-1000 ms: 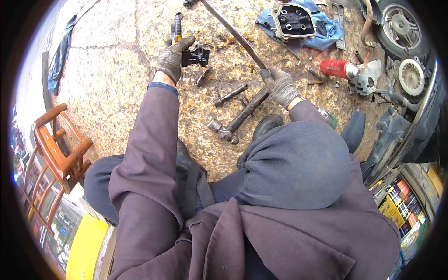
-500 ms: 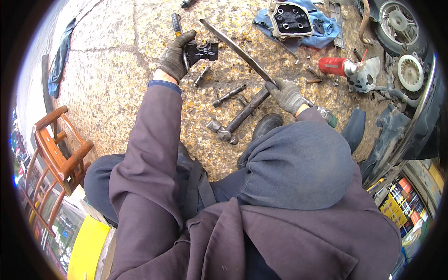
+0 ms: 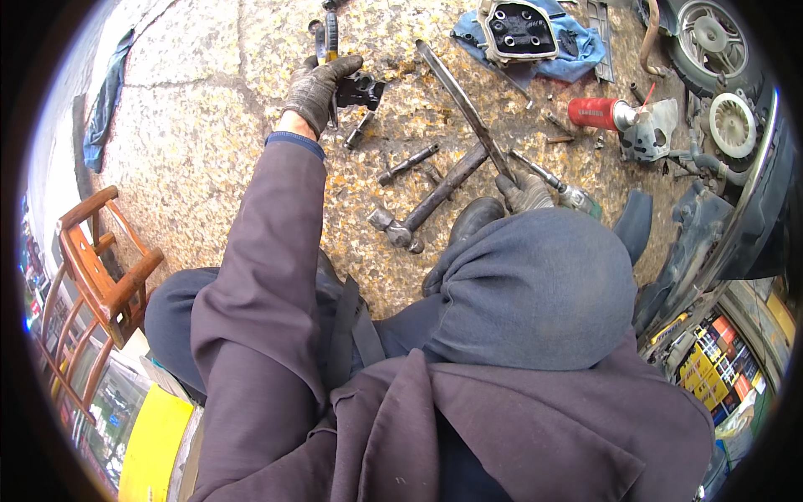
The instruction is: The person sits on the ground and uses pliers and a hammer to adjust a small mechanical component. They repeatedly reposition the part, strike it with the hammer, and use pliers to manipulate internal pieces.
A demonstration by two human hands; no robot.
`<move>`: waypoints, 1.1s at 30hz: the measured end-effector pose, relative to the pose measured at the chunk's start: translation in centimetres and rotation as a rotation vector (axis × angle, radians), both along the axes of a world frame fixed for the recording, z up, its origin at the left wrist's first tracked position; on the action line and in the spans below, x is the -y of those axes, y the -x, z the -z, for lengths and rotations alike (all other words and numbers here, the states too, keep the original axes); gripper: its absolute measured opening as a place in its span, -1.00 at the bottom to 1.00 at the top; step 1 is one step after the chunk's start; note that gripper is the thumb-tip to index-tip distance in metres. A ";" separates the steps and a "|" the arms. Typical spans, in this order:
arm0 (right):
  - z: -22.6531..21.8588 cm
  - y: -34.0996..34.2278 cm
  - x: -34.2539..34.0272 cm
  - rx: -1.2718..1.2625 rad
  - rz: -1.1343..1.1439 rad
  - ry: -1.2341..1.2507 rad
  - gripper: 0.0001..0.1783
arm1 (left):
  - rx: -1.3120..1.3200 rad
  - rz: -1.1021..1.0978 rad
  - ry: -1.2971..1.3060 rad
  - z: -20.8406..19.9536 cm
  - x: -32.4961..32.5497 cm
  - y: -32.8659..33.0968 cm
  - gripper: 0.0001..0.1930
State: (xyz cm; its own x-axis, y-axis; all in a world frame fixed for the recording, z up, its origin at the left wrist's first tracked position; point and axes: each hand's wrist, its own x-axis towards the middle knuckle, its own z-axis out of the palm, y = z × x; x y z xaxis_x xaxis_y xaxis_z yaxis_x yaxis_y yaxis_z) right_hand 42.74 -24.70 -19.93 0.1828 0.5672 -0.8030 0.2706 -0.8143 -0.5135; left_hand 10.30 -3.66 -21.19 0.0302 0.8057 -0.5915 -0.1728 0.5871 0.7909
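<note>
My left hand [image 3: 318,90], in a dirty grey work glove, is closed around a black metal part [image 3: 363,90]. A tool with a black-and-yellow handle [image 3: 331,35] sticks up from the same fist. My right hand [image 3: 529,194], also gloved, grips the lower end of a long flat metal bar [image 3: 460,99], which slants up and left; my knee hides part of this hand. Under the bar, a hammer [image 3: 439,194] lies on the ground. Close by my right hand is a power ratchet [image 3: 569,194] with a slim metal neck.
Sockets and an extension bar [image 3: 408,164] lie on the speckled ground. Ahead, an engine cover [image 3: 520,32] rests on a blue cloth [image 3: 579,63]. To the right are a red spray can [image 3: 595,113], a wheel [image 3: 711,42] and a white fan [image 3: 733,127]. A wooden stool [image 3: 113,268] stands at left.
My right hand has drawn back toward my knee, and the bar has turned steeper, its tip shifting right. The left hand has shifted slightly, turning the black part and tilting the handle right.
</note>
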 end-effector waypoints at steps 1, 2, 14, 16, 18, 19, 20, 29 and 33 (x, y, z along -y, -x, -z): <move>-0.4 -0.4 -0.1 -0.011 0.016 0.038 -0.69 | -0.029 0.005 -0.007 -0.1 0.0 0.1 -0.53; -0.8 -0.8 -0.2 -0.033 0.007 0.077 -0.66 | -0.057 0.011 -0.014 -0.1 0.1 0.1 -0.51; 1.2 -5.6 -1.7 0.208 -0.325 0.029 -0.62 | -0.274 0.125 -0.010 -0.6 0.8 -0.4 -0.49; 2.7 -5.5 -1.0 0.302 -0.428 -0.077 -0.62 | -0.297 0.135 0.012 -0.6 0.6 -0.5 -0.47; 4.2 -4.9 -0.8 0.403 -0.543 -0.068 -0.58 | -0.331 0.141 0.011 -0.4 0.6 -0.6 -0.48; 4.6 -4.8 -0.5 0.419 -0.565 -0.075 -0.57 | -0.363 0.147 0.011 -0.3 0.6 -0.6 -0.48; 4.8 -4.7 -0.4 0.450 -0.583 -0.030 -0.57 | -0.352 0.131 -0.006 -0.1 0.6 -0.6 -0.46; 2.1 -4.3 -1.8 0.510 -0.701 0.031 -0.58 | -0.327 0.154 0.014 0.1 0.5 -0.8 -0.53; 1.0 -4.8 -3.5 0.484 -0.501 -0.085 -0.59 | -0.315 0.163 0.008 0.0 0.6 -0.9 -0.52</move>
State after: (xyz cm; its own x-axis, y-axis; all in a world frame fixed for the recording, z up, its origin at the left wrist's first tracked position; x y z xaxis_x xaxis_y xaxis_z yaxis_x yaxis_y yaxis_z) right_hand 47.50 -21.25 -20.98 0.2088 0.7334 -0.6469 0.8170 -0.4944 -0.2968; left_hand 11.25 -4.24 -21.21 -0.0268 0.8005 -0.5987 0.1754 0.5934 0.7855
